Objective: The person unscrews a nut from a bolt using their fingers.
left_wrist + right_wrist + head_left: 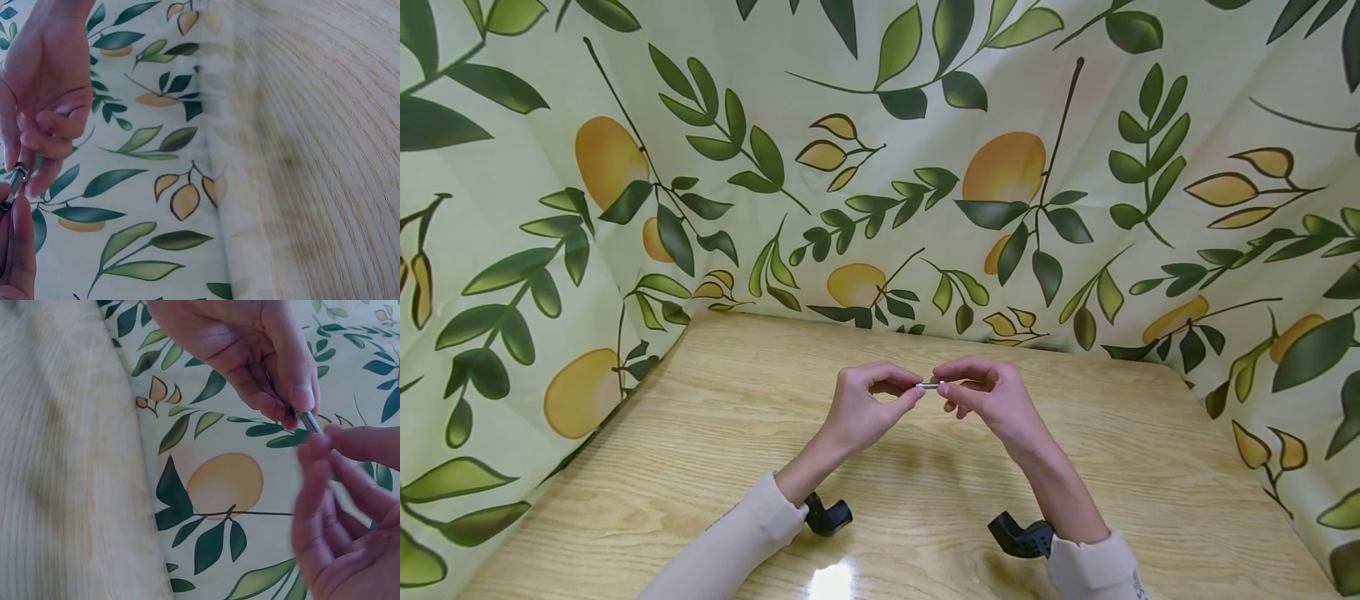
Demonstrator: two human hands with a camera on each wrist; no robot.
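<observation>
A small silver threaded bolt spans the gap between the two hands, level and above the table. My left hand pinches its left end between thumb and fingertips. At the other end, the thumb and fingers of my right hand grip it. Ridges of thread show on the bolt in the right wrist view, while both ends are hidden by fingertips. The left wrist view has the bolt at its left edge, with a shiny wider part near the right hand's fingers.
The wood-grain table lies under both hands. A cloth printed with leaves and orange fruit hangs at the back and sides. Black curved mounts sit at both wrists beside the light sleeves.
</observation>
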